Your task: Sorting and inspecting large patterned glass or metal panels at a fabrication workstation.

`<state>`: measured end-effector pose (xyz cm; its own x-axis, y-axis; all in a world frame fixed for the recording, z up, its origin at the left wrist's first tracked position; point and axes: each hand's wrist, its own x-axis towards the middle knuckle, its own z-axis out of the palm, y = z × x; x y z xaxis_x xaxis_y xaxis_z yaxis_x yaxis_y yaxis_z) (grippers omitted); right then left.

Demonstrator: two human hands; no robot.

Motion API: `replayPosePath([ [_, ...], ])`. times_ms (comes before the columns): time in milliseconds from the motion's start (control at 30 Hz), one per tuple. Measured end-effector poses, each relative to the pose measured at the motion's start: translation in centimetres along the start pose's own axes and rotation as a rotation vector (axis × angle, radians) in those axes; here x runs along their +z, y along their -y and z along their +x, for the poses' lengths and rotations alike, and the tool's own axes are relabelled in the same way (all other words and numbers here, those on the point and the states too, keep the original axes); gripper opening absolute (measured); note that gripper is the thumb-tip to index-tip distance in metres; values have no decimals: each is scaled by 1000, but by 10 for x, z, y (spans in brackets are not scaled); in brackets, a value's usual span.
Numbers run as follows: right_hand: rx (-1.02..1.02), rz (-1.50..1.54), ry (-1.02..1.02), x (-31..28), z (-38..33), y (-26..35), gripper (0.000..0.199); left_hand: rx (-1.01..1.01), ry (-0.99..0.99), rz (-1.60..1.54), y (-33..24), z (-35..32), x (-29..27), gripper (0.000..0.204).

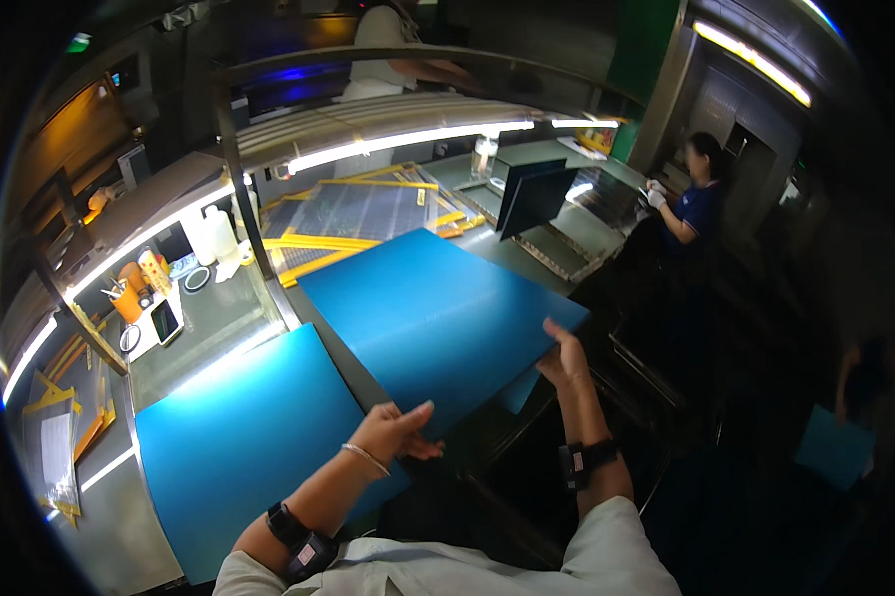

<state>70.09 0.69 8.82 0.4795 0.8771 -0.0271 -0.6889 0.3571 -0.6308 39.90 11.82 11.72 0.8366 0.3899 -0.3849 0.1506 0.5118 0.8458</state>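
A large blue sheet (443, 318) lies tilted in front of me, its far part over the bench. My right hand (565, 360) grips its right edge, thumb on top and fingers mostly hidden beneath. Close to the sheet's near left corner is my left hand (398, 432), its thumb and fingers apart; whether it touches the edge I cannot tell. A second blue sheet (249, 447) lies flat on the bench at the left, partly behind my left forearm. Under the gripped sheet, a small blue corner (517, 394) shows near my right hand.
Yellow-edged frames (358, 209) lie at the back. Dark upright panels (535, 199) stand right of them. A lit shelf (388, 124) spans the bench. Left are white bottles (209, 233), an orange cup (125, 301) and a phone (164, 321). A gloved co-worker (688, 204) is at right.
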Motion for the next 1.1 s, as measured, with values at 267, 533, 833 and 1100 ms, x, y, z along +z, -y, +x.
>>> replayPosePath([
  [267,-357,-110,-331,46,-54,36,49,-23,151,290,18,-7,-8,48],
  [533,-942,-547,-383,71,-191,53,48,379,251,165,-43,-17,-10,77],
  [833,-1142,-1960,327,94,-177,-20,20,293,141,-416,-36,-16,0,37],
  [1100,-777,-2134,636,76,-119,-96,44,151,-39,-733,-13,75,-79,30],
])
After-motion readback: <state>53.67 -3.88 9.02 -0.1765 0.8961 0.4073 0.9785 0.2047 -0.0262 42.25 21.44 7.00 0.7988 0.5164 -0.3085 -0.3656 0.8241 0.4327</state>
